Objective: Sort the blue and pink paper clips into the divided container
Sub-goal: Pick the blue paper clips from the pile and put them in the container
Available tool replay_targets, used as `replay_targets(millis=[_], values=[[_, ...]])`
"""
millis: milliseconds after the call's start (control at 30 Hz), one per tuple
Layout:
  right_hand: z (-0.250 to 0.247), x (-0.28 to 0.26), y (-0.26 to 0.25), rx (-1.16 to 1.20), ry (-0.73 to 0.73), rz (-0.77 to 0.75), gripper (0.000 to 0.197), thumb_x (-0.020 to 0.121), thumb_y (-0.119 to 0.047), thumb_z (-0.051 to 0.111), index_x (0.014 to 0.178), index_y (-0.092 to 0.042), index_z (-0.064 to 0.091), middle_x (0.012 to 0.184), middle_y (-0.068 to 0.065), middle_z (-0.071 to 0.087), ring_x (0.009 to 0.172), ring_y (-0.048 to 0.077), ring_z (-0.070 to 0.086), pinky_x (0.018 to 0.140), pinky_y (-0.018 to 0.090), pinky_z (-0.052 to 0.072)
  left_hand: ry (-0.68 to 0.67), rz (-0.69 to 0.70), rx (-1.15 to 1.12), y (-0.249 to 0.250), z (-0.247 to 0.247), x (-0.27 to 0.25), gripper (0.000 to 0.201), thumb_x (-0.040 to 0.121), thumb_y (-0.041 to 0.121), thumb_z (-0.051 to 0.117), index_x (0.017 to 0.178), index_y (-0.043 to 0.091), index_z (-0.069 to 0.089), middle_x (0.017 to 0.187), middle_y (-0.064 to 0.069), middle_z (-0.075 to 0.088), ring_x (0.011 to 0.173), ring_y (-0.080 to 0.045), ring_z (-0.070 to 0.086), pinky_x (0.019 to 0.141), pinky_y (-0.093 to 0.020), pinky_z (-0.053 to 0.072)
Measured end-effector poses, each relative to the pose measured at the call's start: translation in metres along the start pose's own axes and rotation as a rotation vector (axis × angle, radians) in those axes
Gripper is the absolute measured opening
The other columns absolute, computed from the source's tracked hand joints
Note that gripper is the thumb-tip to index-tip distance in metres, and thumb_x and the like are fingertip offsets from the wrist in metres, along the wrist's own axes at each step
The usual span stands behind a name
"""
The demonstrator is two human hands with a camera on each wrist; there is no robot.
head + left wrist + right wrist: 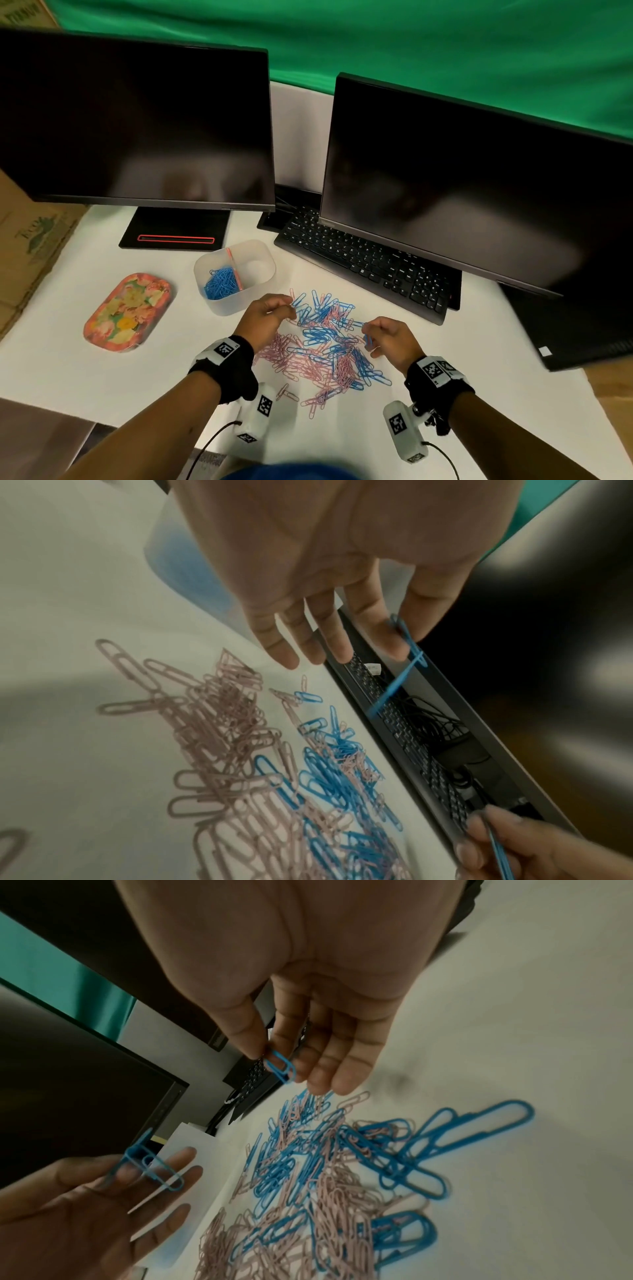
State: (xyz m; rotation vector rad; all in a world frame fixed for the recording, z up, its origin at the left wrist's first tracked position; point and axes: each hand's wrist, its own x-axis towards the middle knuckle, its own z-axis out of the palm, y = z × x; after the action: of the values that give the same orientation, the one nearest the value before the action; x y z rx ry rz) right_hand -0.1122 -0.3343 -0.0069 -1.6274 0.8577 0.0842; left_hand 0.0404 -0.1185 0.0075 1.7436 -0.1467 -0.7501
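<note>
My left fingers (390, 639) pinch linked blue clips (407, 647); my right fingers (250, 1037) pinch another blue clip (281, 1066). Both hands hover over the mixed pile (325, 346). The container (236, 270) beyond holds blue clips (221, 282) in its left half. Only the wrist views show the pinches.

Smooth coated paper clips (322, 346), blue and pink, on a matt white tabletop (102, 377); beside the pile, a frosted translucent plastic divided container (236, 270), a glossy floral tray (127, 311), dark glossy monitors (137, 120), green cloth backdrop (445, 51)
</note>
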Motion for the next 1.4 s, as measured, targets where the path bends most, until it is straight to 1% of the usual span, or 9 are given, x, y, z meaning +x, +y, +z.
replay_targets(millis=[100,200,300,500,633,767,867,1000,1400], values=[[-0.003,-0.004,0.002,0.043,-0.032,-0.017,0.017,0.091,-0.009,0.061,0.074,-0.009,0.066,0.067,0.011,0.061,0.064,0.026,0.057,0.056,0.028,0.051,-0.008,-0.047,-0.160,0.007,0.002,-0.001,0.018,0.085,0.002,0.054,0.071,-0.001,0.065,0.094,-0.017,0.070,0.094,-0.030,0.064,0.093,-0.038,0.046],[-0.006,-0.010,0.003,0.150,-0.059,0.014,0.009,0.091,-0.001,0.058,0.086,-0.002,0.065,0.068,0.013,0.057,0.056,0.022,0.054,0.052,0.025,0.051,-0.025,-0.084,-0.286,0.012,0.006,-0.004,0.023,0.083,-0.001,0.053,0.061,0.005,0.055,0.074,-0.020,0.062,0.074,-0.032,0.064,0.078,-0.039,0.055],[-0.012,-0.015,0.005,0.250,-0.064,0.097,0.017,0.088,0.011,0.050,0.093,0.004,0.064,0.065,0.014,0.053,0.052,0.024,0.053,0.050,0.027,0.052,-0.072,-0.137,-0.317,0.014,0.011,-0.006,0.024,0.086,-0.005,0.051,0.064,0.004,0.051,0.070,-0.019,0.059,0.056,-0.026,0.058,0.058,-0.028,0.055],[-0.022,-0.025,0.011,0.344,-0.058,0.198,0.014,0.063,0.001,0.053,0.075,0.000,0.058,0.065,0.015,0.051,0.051,0.025,0.049,0.049,0.027,0.039,-0.173,-0.195,-0.332,0.007,0.018,-0.008,0.024,0.086,-0.011,0.043,0.095,0.004,0.060,0.071,-0.016,0.063,0.055,-0.022,0.051,0.055,-0.029,0.050],[-0.024,-0.028,0.026,-0.095,-0.021,0.062,0.011,0.067,-0.016,0.063,0.077,-0.012,0.060,0.067,0.004,0.056,0.053,0.015,0.047,0.051,0.024,0.034,-0.192,-0.204,-0.259,0.004,0.021,-0.007,0.036,0.078,-0.006,0.031,0.088,0.003,0.065,0.068,-0.007,0.051,0.055,-0.017,0.043,0.050,-0.025,0.039],[-0.021,-0.037,0.050,-0.696,-0.036,-0.137,0.014,0.083,-0.028,0.065,0.093,-0.030,0.054,0.071,-0.012,0.047,0.061,0.004,0.046,0.056,0.011,0.035,-0.206,-0.116,0.119,-0.001,0.028,-0.006,0.005,0.074,0.016,0.055,0.073,0.015,0.059,0.067,-0.001,0.055,0.061,-0.017,0.051,0.056,-0.023,0.038],[-0.017,-0.041,0.061,-0.768,-0.029,-0.186,0.010,0.085,-0.031,0.062,0.095,-0.029,0.058,0.083,-0.011,0.046,0.076,0.010,0.048,0.061,0.007,0.031,-0.275,0.058,0.612,-0.019,0.037,-0.010,0.013,0.078,0.018,0.059,0.070,0.028,0.057,0.083,0.003,0.068,0.081,-0.019,0.066,0.075,-0.027,0.051],[-0.015,-0.043,0.059,-0.781,-0.028,-0.194,0.001,0.087,-0.026,0.059,0.087,-0.026,0.060,0.088,-0.005,0.051,0.082,0.014,0.052,0.072,0.019,0.040,-0.292,0.249,1.018,-0.034,0.051,-0.015,0.010,0.082,0.022,0.056,0.087,0.025,0.064,0.094,0.005,0.068,0.087,-0.018,0.064,0.075,-0.026,0.050],[-0.009,-0.043,0.053,-0.822,-0.025,-0.200,0.026,0.086,-0.025,0.059,0.110,-0.018,0.062,0.102,-0.001,0.057,0.099,0.019,0.057,0.082,0.022,0.041,-0.294,0.295,1.053,-0.035,0.048,-0.014,0.008,0.082,0.019,0.052,0.083,0.022,0.059,0.089,0.003,0.061,0.082,-0.020,0.058,0.070,-0.028,0.046]])
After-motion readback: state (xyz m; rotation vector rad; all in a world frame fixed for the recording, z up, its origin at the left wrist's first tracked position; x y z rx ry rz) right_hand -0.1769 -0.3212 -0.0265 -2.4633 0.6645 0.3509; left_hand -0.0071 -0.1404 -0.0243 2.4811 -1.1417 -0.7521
